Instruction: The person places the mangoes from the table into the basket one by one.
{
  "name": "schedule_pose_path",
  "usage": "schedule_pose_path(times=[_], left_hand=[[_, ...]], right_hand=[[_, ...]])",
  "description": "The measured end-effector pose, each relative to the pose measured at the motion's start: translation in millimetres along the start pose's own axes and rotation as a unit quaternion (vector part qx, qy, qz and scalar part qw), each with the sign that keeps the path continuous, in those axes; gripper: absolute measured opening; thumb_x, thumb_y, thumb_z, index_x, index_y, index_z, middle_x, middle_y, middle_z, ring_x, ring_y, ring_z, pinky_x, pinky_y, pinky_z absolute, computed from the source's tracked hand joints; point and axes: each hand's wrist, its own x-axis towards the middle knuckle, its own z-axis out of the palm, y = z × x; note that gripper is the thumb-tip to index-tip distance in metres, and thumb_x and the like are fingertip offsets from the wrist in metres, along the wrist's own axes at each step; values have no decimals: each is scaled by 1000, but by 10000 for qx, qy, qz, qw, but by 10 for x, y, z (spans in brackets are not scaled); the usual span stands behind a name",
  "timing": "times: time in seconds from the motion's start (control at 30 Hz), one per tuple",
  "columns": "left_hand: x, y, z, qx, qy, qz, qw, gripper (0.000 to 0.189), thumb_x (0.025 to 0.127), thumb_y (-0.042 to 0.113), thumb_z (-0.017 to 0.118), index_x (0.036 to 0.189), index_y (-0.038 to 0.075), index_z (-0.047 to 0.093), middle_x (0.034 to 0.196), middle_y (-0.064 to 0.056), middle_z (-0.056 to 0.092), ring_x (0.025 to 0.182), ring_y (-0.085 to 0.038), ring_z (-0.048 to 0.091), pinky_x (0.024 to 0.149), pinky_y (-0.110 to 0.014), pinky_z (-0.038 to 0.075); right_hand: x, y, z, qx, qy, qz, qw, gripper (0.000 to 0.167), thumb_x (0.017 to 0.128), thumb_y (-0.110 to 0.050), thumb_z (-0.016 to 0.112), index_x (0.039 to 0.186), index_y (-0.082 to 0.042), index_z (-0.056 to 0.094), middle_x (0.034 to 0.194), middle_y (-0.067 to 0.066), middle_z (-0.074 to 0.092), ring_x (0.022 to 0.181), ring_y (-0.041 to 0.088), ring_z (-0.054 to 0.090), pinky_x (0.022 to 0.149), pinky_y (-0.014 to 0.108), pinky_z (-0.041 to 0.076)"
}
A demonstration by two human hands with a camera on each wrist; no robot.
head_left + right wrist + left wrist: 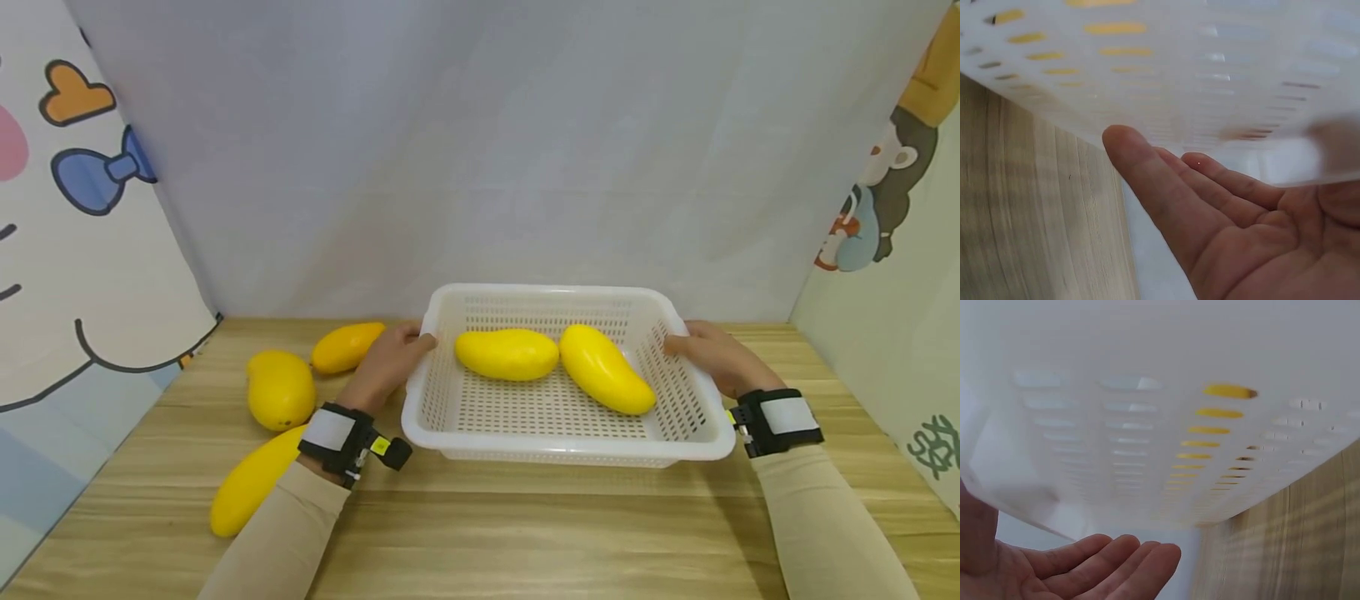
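A white plastic basket [570,447] with slotted walls and floor is held by both hands, raised off the table. Inside lie two yellow mangoes, one [506,354] lengthwise on the left and another [605,371] slanting on the right. At the left end the left hand [392,360] grips the rim, thumb over the edge. The right hand [714,358] grips the opposite end likewise, its thumb inside the rim. Both wrist views look up at the basket's underside, where the fingers of the left hand [1097,569] and right hand [1216,212] extend below it.
Left of the basket, more yellow mangoes lie on the wooden table [540,533]: a rounded one [281,390], a smaller one [347,347] behind the left hand, and a long one [255,483] partly hidden by the left forearm. A pale cloth wall [510,167] stands behind.
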Motion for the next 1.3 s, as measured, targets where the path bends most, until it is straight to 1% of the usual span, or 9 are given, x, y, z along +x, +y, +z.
schedule_pose_path(times=[0.1,0.17,0.23,0.33,0.5,0.7,0.8,1.0,1.3], left_hand=[[-16,20,-12,141,93,66,9998,51,102,34,51,145,6,50,126,-17,64,101,-28,67,83,-36,57],[-31,33,-26,328,215,172,9991,56,102,37,52,148,5,46,133,-17,61,112,-30,64,93,-42,54],[-46,43,-49,591,383,358,9969,62,102,42,53,151,6,41,141,-18,55,123,-33,57,103,-49,48],[-73,61,-86,863,597,716,9919,70,100,49,54,155,9,35,150,-18,47,136,-37,47,111,-55,39],[-130,137,-120,1089,830,1181,9835,75,97,53,59,156,12,35,155,-17,42,140,-39,41,111,-60,36],[-230,270,-126,1262,1027,1592,9737,69,96,45,63,154,14,41,153,-16,45,141,-37,39,113,-61,31],[-278,319,-141,1337,1172,1953,9645,65,95,40,64,151,13,46,151,-16,47,141,-37,39,114,-61,29],[-377,388,-186,1461,1459,2650,9419,59,94,36,64,146,12,53,149,-13,50,139,-34,40,113,-60,29],[-526,494,-219,1735,1904,3310,9078,56,91,36,67,142,14,59,144,-13,54,133,-35,45,108,-59,35]], right_hand=[[-1,0,3,-7,4,5,10000,52,102,-16,44,143,14,36,111,29,66,84,37,74,69,52,61],[-4,-4,3,-8,1,0,10000,52,101,-16,44,142,15,37,110,29,67,84,38,74,69,52,61],[-7,-9,3,-6,-2,-9,10000,51,101,-16,45,142,15,37,109,28,67,84,37,74,69,52,61],[-13,-17,4,9,-10,-14,10000,51,101,-15,45,141,15,37,109,27,67,84,37,74,70,52,61],[-19,-24,7,30,-29,-11,10000,52,101,-16,45,142,15,36,110,29,67,84,38,74,70,52,61],[-10,-17,9,67,-50,-17,10000,51,101,-15,44,142,15,37,111,30,66,85,39,74,70,53,60],[-5,-22,8,41,-55,-18,10000,51,101,-15,44,142,15,37,111,29,67,85,38,74,70,53,61],[0,-21,13,20,-86,22,10000,52,101,-16,44,143,15,35,112,30,66,86,38,74,71,52,61],[17,-8,-1,-20,-152,15,9999,51,101,-15,43,142,15,35,112,30,66,86,38,74,70,53,61]])
